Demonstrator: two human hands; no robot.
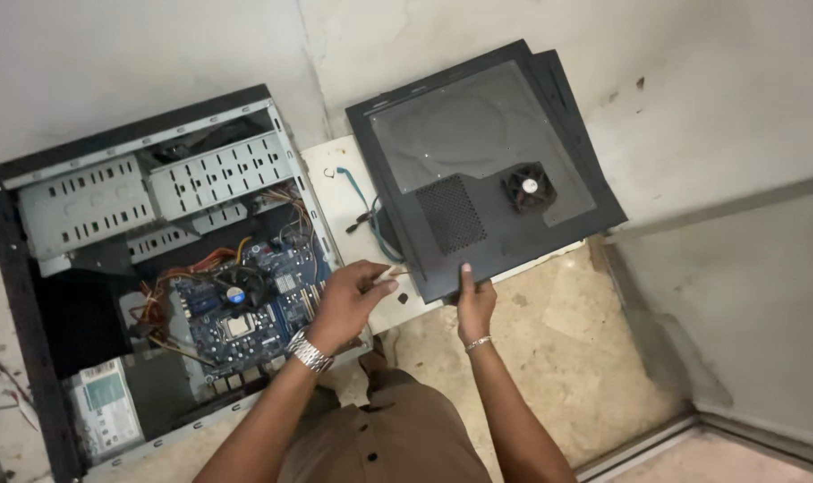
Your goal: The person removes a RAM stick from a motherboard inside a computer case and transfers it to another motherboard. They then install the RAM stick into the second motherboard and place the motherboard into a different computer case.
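Observation:
My left hand [348, 300] is closed on a small tool with a pale handle [390, 274] whose thin tip points at the near edge of a black computer side panel [478, 152]. My right hand [474, 304] rests its fingers on that panel's near edge, thumb up against it. The panel lies flat on a white board [335, 179], stacked on a second black panel. A small black fan [528, 190] sits on the top panel beside a perforated vent patch [451, 215].
An open computer case [138, 268] lies on its side at my left, showing a blue motherboard [245, 313] with a cooler fan, orange wires, metal drive bays and a power supply [106, 407]. A blue cable [370, 219] lies on the board. Grey walls rise behind and right.

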